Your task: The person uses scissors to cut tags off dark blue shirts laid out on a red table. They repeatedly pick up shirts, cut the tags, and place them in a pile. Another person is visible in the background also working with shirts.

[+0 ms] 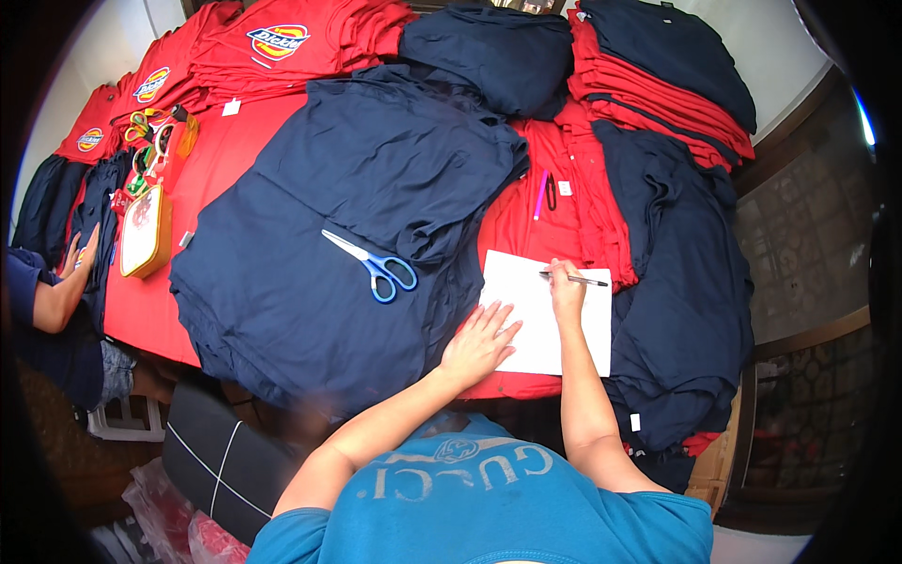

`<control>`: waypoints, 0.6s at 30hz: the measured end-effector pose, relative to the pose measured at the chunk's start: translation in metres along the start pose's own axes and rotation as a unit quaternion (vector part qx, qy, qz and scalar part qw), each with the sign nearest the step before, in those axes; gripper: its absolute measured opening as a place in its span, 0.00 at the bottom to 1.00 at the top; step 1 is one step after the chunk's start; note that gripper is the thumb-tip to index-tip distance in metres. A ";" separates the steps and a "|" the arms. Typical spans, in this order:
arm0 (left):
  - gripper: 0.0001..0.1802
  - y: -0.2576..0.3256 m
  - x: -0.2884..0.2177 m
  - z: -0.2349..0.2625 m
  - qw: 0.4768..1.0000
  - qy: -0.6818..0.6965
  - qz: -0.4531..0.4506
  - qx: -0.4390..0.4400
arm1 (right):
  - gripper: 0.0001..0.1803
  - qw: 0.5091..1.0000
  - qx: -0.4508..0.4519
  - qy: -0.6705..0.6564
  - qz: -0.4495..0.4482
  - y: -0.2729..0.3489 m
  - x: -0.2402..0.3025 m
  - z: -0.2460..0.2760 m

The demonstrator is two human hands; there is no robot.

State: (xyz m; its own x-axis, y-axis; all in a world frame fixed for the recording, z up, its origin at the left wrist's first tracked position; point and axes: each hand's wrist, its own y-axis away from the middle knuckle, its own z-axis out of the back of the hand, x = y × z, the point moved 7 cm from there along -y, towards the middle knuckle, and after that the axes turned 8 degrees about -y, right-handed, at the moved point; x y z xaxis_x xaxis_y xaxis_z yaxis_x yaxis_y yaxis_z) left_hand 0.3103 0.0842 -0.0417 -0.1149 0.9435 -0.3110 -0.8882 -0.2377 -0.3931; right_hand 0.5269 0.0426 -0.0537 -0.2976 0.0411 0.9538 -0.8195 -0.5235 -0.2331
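A sheet of white paper (526, 324) lies on red cloth at the table's near side, right of centre. My left hand (481, 343) rests flat across the paper's left edge, fingers spread. Closed around a dark pen (588, 280), my right hand (566, 287) is at the upper right part of the sheet. To the left, scissors (378, 268) with blue handles lie on a large spread of navy shirts (310, 273). Beyond the paper, a purple pen (541, 195) and a small black item (552, 195) lie on the red cloth.
Folded navy shirts (672, 282) hang over the table's right end, with a tall red and navy stack (658, 85) behind. Red shirts (291, 52) line the back. A yellow-sided box (146, 230) and tape rolls stand left, near another person's hand (86, 252). A black chair (221, 451) is below.
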 end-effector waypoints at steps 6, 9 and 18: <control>0.25 0.003 0.003 0.004 0.999 0.019 0.003 -0.027 | 0.14 0.991 0.000 -0.115 -0.070 0.015 0.029 0.001; 0.24 0.011 -0.006 -0.004 0.999 0.001 -0.033 0.014 | 0.12 1.000 0.019 -0.016 -0.019 0.040 0.043 0.000; 0.20 0.051 0.004 0.026 0.999 0.017 0.018 0.025 | 0.20 0.962 0.144 0.179 0.150 0.164 0.065 -0.034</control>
State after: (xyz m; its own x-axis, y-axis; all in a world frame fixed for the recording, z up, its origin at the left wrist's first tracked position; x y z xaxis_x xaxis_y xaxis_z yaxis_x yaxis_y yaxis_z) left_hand 0.2526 0.0814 -0.0403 -0.1338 0.9258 -0.3535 -0.9045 -0.2599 -0.3382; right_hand 0.3561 -0.0115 -0.0369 -0.6912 0.1146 0.7136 -0.5159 -0.7696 -0.3761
